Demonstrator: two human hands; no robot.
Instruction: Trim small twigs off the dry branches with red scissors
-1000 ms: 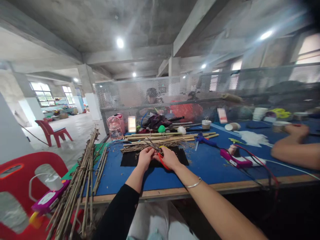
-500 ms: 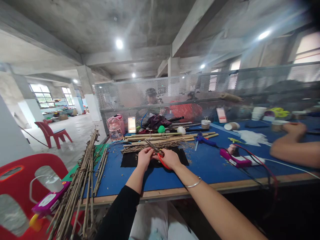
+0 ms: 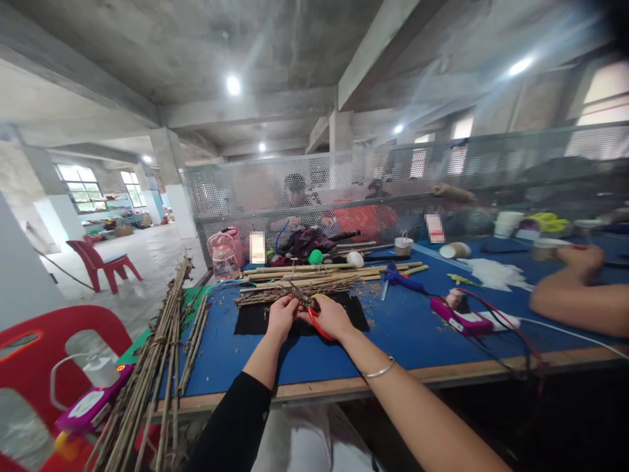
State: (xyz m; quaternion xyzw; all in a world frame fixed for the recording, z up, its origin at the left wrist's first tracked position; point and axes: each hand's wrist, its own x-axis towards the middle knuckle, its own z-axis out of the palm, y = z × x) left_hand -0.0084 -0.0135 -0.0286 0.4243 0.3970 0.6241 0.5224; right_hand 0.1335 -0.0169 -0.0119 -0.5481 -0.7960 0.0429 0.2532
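Observation:
My right hand (image 3: 335,317) is wrapped round scissors with red and yellow handles (image 3: 320,326), their metal blades pointing up and to the left. Close beside it, my left hand (image 3: 281,318) is closed in a pinch near the blades. Whatever is between its fingertips is too small to make out. Both hands are over a black mat (image 3: 249,321). Just beyond them, a row of thin brown twigs (image 3: 255,298) lies along the mat's far side, with longer pale sticks (image 3: 378,270) behind.
A tall bundle of twigs (image 3: 160,341) leans on the table's left edge by a red chair (image 3: 63,328). Rightward lie a blue glue gun (image 3: 405,280) and a purple power strip (image 3: 462,319). A co-worker's arm (image 3: 580,305) rests at far right. A perforated screen (image 3: 236,190) stands behind.
The view has shifted slightly. My hands stay together over the mat; the scissors remain in my right hand, their blades at a slightly different angle.

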